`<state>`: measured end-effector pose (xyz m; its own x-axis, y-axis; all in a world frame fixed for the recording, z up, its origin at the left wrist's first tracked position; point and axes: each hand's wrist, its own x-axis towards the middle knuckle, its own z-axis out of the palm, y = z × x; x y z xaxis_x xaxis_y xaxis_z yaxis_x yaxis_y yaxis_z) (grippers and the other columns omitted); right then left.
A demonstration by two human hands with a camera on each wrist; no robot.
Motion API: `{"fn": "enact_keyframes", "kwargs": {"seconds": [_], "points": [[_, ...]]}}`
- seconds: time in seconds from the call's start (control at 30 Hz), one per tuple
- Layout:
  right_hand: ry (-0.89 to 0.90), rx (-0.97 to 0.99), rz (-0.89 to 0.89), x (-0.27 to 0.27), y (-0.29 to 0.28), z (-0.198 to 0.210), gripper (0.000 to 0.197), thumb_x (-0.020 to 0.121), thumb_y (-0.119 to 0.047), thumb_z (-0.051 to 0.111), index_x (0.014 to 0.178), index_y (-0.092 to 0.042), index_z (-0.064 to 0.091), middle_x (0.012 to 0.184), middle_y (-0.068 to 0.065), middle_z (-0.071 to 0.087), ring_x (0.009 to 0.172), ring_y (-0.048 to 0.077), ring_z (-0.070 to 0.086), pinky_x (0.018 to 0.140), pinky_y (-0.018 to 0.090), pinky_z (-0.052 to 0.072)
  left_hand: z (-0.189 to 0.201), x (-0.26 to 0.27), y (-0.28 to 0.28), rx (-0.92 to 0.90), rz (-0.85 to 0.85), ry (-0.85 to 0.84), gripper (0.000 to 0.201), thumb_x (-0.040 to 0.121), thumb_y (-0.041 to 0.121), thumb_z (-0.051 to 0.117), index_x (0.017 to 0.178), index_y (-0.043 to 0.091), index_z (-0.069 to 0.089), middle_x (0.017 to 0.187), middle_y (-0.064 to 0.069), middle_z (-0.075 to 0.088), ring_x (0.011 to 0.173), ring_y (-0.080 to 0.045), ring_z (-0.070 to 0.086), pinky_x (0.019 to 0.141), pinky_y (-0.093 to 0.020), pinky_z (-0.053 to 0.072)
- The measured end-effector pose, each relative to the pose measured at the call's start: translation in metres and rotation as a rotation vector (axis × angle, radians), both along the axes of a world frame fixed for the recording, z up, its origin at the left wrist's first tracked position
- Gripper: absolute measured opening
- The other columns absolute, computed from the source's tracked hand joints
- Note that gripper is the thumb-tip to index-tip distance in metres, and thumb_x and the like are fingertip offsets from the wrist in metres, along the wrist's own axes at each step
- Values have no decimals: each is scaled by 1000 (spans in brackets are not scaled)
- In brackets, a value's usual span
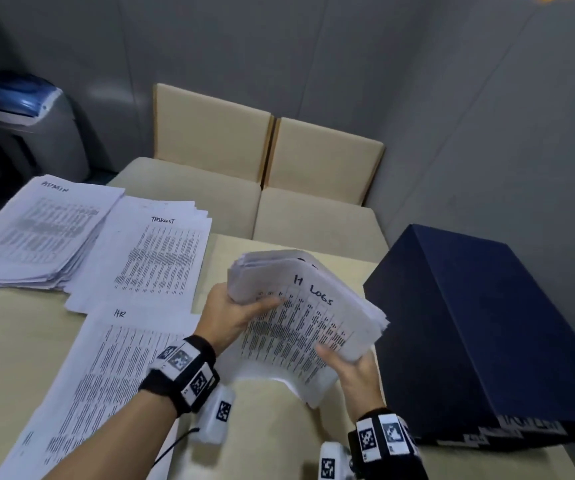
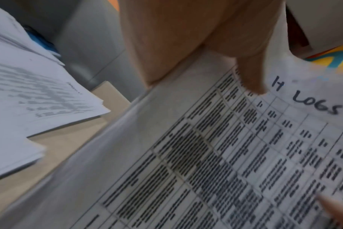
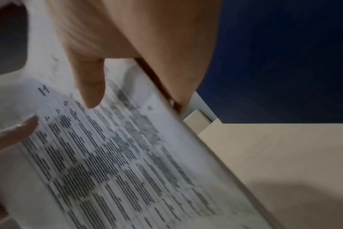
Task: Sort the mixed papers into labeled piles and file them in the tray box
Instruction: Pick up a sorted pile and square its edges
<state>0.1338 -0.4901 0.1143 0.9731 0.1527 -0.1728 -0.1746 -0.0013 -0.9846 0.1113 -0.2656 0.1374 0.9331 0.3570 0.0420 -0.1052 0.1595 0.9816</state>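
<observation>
A thick stack of printed papers marked "IT LOGS" (image 1: 307, 313) is held above the table, tilted. My left hand (image 1: 234, 313) grips its left edge, thumb on the top sheet. At the stack's near right corner my right hand (image 1: 345, 365) grips it, thumb on top and fingers underneath. The left wrist view shows the "IT LOGS" stack (image 2: 235, 155) with my left thumb (image 2: 253, 80) pressing on it. Blurred, the stack (image 3: 117, 155) fills the right wrist view under my right thumb (image 3: 90, 86). Just right of the stack stands a dark blue box (image 1: 480, 327).
Three labeled piles lie on the beige table (image 1: 19, 341): "ADMIN" (image 1: 37, 230) at the far left, "TASKLIST" (image 1: 151, 251) beside it, "HR" (image 1: 106, 375) nearer. Two beige chairs (image 1: 265, 161) stand behind the table. A grey bin with a blue lid (image 1: 26, 123) is at the back left.
</observation>
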Motion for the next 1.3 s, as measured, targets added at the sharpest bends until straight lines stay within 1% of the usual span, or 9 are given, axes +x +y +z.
{"fn": "enact_keyframes", "kwargs": {"seconds": [0.1,0.2,0.43,0.5,0.63,0.73,0.83,1.07,1.3], "points": [[134,-34,-6,-2,-12,-28,62,59,-22,91,112,-5,63,103,11,74,100,33,69,71,29,57,2,2,-2,-97,35,27,23,69,7,83,89,14,74,88,-10,76,88,-32,72,78,-46,60],[148,-88,-186,-8,-27,-51,104,44,-46,95,133,-18,50,122,5,66,110,24,65,93,39,51,7,10,10,-320,91,-4,30,72,8,78,100,5,70,96,-16,75,89,-33,72,77,-42,60],[212,470,-139,7,-27,1,56,79,-27,77,130,-14,58,128,15,64,119,34,60,104,56,41,-8,15,17,-791,-5,20,56,68,17,86,119,10,67,115,-12,71,100,-26,70,84,-44,59],[93,376,-140,14,-32,28,43,85,-16,68,126,-10,60,120,12,69,112,30,65,98,50,47,-15,12,32,-755,34,48,82,53,23,96,127,7,63,125,-17,66,105,-27,68,87,-43,58],[-111,125,-128,26,-51,55,24,82,-7,69,105,-5,70,104,13,74,101,31,70,85,40,56,-13,10,83,-282,4,150,72,54,34,92,116,6,67,116,-18,70,94,-24,72,77,-33,59],[-214,32,-66,28,-51,56,15,78,-9,72,91,-13,76,95,7,76,93,24,71,76,29,58,-11,19,77,35,-59,195,55,57,13,91,107,7,70,106,-10,75,97,-23,70,83,-32,54],[-277,21,-87,25,-49,43,21,74,-15,75,92,-27,77,92,-3,76,88,13,71,76,26,57,-21,22,55,-23,109,136,47,58,-10,82,102,6,72,103,-11,75,93,-19,71,81,-30,55],[-56,-98,-89,20,-62,-38,34,67,-7,87,96,-2,70,90,9,76,86,22,73,73,36,56,-95,17,21,-189,133,317,60,60,-11,71,114,12,60,110,-13,70,102,-35,68,83,-50,57],[111,21,-169,34,-59,-44,11,84,-7,71,95,-7,72,96,18,74,89,33,70,81,45,55,-91,30,-7,17,168,247,41,65,-16,70,99,5,61,85,-6,69,79,-27,67,60,-32,58]]}}
